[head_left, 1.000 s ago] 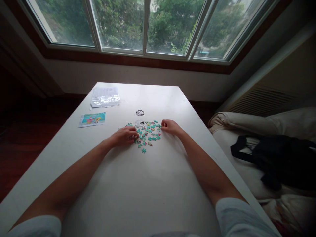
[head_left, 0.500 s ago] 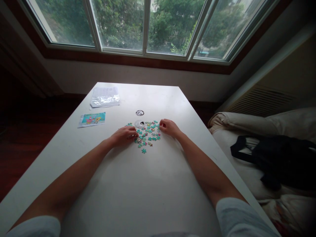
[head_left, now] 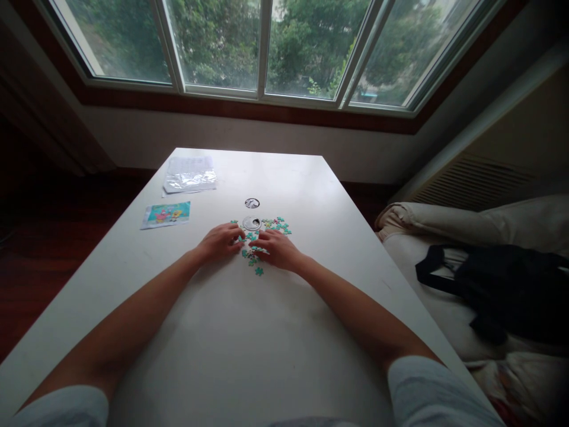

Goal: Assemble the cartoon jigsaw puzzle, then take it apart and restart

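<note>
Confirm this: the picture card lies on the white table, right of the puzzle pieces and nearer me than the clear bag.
Wrong side: the head view shows the card left of the puzzle pieces. The rest stands.

pretty dim room, daylight from the window (head_left: 217, 47), soft glare on the far table (head_left: 267, 172), super dark corners, stretched wide-angle edges, puzzle pieces (head_left: 259, 271) kinda soft

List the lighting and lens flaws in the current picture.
Head view: daylight from the window puts pale glare on the table and bright glints on the packet; head view: outer corners dark, table stretched wide towards the camera, fine detail on the pieces lost.
</note>
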Demonstrator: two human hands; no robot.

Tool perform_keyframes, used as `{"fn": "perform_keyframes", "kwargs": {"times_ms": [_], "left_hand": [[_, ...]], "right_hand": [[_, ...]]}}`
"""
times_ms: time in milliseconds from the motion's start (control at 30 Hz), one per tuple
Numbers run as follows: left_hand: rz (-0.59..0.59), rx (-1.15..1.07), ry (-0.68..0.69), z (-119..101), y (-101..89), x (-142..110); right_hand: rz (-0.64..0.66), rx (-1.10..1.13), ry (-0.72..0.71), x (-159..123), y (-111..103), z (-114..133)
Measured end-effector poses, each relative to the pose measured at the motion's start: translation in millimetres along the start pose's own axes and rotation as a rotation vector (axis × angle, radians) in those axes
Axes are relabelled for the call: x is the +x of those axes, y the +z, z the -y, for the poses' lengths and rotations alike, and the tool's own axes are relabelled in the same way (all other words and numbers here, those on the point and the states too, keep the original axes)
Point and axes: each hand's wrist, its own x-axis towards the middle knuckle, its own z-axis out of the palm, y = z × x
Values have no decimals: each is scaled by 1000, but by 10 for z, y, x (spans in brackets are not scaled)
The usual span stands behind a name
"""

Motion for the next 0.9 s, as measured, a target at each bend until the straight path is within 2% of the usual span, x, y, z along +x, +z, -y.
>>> {"fn": "perform_keyframes", "kwargs": {"times_ms": [200, 367, 533, 600, 667, 800, 900], "left_hand": [[-37, 13, -9, -17, 61, 30], [-63, 1, -26, -38, 91, 39], [-59, 12, -3, -62, 90, 23], [-51, 21, 6, -97, 97, 21], [-35, 26, 16, -147, 107, 25], [2, 36, 35, -249, 125, 37], [14, 38, 32, -290, 128, 39]], "right_hand": [[14, -50, -28, 28, 89, 34], [-48, -30, -29, 46, 105, 46], [-208, 95, 98, 22, 30, -101], [-229, 159, 169, -15, -19, -219], [-194, 208, 197, -56, -62, -341], [-61, 265, 137, -103, -108, -504], [-47, 243, 114, -101, -108, -530]]}}
